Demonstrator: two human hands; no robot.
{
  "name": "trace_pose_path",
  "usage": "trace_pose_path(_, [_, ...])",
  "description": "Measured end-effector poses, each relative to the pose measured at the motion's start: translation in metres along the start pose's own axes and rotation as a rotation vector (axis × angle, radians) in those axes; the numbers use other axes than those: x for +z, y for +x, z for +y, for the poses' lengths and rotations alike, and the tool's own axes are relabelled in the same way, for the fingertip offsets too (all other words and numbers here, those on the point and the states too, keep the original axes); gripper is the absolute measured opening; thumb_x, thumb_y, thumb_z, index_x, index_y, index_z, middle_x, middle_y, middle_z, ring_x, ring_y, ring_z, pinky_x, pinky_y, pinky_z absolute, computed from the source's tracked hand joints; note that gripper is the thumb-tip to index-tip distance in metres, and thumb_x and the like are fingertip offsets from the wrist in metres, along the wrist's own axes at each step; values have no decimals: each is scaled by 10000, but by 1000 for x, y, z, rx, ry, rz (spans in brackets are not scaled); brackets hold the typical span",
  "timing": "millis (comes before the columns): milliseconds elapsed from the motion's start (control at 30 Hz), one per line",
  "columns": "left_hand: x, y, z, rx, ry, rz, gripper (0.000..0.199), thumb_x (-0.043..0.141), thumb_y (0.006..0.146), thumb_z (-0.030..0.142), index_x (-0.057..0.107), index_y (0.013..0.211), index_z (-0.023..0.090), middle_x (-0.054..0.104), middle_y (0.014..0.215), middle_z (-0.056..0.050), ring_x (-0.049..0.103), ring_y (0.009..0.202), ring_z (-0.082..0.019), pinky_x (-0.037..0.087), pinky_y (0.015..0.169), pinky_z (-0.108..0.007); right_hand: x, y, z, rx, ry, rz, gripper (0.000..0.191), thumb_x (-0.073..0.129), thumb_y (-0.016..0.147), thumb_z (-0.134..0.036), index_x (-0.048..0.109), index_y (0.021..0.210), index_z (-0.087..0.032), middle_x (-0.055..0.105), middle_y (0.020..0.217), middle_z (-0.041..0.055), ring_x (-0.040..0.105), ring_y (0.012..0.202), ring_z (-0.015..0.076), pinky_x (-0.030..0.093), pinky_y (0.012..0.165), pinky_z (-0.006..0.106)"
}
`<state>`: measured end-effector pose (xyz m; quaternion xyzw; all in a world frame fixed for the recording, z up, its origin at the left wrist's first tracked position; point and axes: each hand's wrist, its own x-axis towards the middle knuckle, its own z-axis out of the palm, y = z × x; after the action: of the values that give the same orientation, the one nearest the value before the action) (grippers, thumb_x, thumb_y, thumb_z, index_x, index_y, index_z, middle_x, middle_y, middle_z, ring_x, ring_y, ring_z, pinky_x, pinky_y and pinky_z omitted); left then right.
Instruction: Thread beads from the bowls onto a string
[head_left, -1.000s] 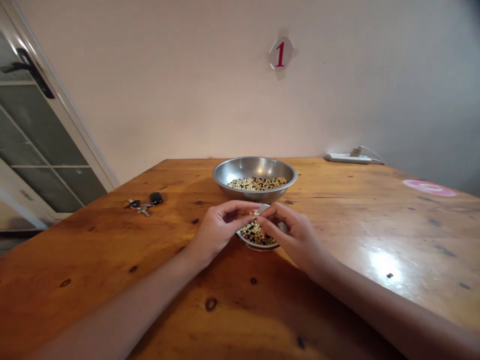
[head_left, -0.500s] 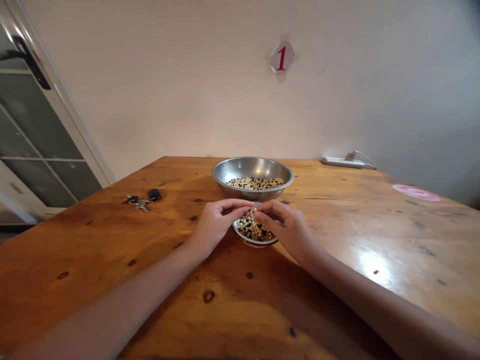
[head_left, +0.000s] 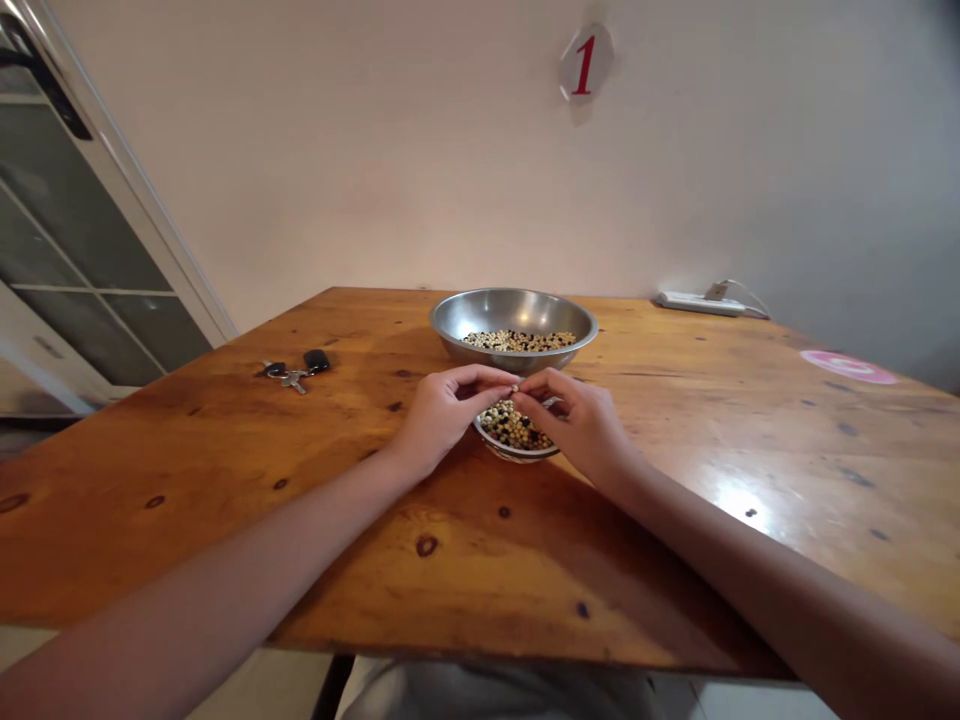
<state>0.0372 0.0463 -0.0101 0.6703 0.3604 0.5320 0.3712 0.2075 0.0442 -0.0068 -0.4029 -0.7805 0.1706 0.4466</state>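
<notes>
small bowl (head_left: pixel 517 455): light-rimmed, upright, 12 o'clock, straight ahead | loose beads (head_left: pixel 511 428): cream and black, inside it | single bead (head_left: pixel 515 389): pale, held above them

your view's tipped down: near edge of the tabletop (head_left: pixel 375 625) now in shot, plus grey cloth (head_left: pixel 480 692), a dark bar (head_left: pixel 332 690) and pale floor (head_left: pixel 244 685) below, all out of frame before. wall sign (head_left: pixel 586 64), steel bowl (head_left: pixel 480 359) and keys (head_left: pixel 294 380) sit higher in frame. door handle (head_left: pixel 52 82) more cut off. hands: your left thumb's closer to your right than half a second ago; small pale bead (head_left: pixel 515 388) now at the bunched fingertips, can't tell which hand grips it.
</notes>
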Motion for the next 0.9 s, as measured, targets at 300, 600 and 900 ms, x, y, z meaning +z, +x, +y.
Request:
trace_pose_path(300, [-1,2,-2,37,5,-13,128,664,778,289,701,847,188,719,879,-11,638,854,-137,479,811,-257,2,-1,5,-100,-66,62,119,592,833,-307,615,866,-195,670,794,24,609,706,145,468,629,272])
trace_pose_path(600, [0,2,0,28,25,-11,115,643,784,267,684,847,180,694,848,-12,619,821,-131,474,788,-260,0,0,3,-35,23,90,128,603,825,-307,636,836,-184,654,744,20,586,661,132,466,578,256])
trace_pose_path(900, [-1,3,1,-58,-226,73,122,678,740,251,660,831,172,682,766,-2,641,727,-117,511,767,-279,-4,2,9,-91,-79,120,52,573,803,-246,599,790,-203,651,845,46,585,774,173,462,656,314])
